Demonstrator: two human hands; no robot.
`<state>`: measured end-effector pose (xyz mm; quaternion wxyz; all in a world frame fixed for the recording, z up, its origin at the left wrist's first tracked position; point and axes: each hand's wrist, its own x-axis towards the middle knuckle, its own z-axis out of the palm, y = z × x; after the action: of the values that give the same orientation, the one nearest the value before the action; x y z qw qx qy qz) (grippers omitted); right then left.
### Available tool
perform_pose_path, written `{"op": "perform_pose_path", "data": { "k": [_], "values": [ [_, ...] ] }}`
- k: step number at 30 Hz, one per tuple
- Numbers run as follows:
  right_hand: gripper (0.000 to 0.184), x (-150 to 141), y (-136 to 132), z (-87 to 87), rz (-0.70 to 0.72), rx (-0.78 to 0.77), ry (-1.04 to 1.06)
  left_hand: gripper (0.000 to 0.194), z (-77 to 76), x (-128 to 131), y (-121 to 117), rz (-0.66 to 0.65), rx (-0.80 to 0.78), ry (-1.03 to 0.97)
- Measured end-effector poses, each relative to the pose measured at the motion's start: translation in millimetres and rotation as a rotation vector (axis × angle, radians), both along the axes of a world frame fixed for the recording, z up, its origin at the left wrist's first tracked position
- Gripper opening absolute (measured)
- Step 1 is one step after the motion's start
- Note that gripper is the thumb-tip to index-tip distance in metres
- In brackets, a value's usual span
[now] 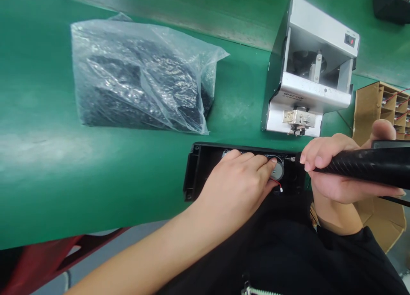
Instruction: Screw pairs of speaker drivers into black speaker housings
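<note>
A long black plastic housing lies near the table's front edge. Reaching into it, my left hand has its fingers bent, with index finger and thumb at a small round speaker. A red wire with a white connector hangs from the speaker. My right hand is wrapped round a black electric screwdriver, held nearly level. Its bit points left into the housing, right beside the speaker. What lies under my left palm is hidden.
Behind the housing rests a clear plastic bag of black parts. A silver screw feeder machine stands at the back right. Cardboard boxes with dividers hold wired parts at the right. A red stool is below the green table.
</note>
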<state>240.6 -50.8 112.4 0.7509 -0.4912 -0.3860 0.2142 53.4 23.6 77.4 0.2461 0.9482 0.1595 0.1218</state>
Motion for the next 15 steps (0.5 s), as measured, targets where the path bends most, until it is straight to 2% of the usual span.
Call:
{"op": "perform_pose_path", "data": {
  "k": [2,6,7,12,15],
  "values": [
    [0.06,0,1,-2.1,0.012,-0.004,0.01,0.029,0.0,0,0,0.002,-0.013,0.0],
    [0.085,-1,5,-14.0,0.013,0.11,-0.024,0.029,-0.5,-1,1,-0.002,-0.042,0.005],
    [0.087,-2,5,-16.6,0.005,0.117,-0.038,0.029,-0.5,-1,1,-0.001,-0.043,0.007],
    [0.069,-4,-4,-19.4,-0.009,0.067,-0.135,0.026,2.2,2,2,-0.008,-0.021,0.034],
    [0.069,1,-16,-18.5,0.047,-0.074,-0.128,0.02,5.5,7,4,-0.015,-0.018,0.077]
  ]
}}
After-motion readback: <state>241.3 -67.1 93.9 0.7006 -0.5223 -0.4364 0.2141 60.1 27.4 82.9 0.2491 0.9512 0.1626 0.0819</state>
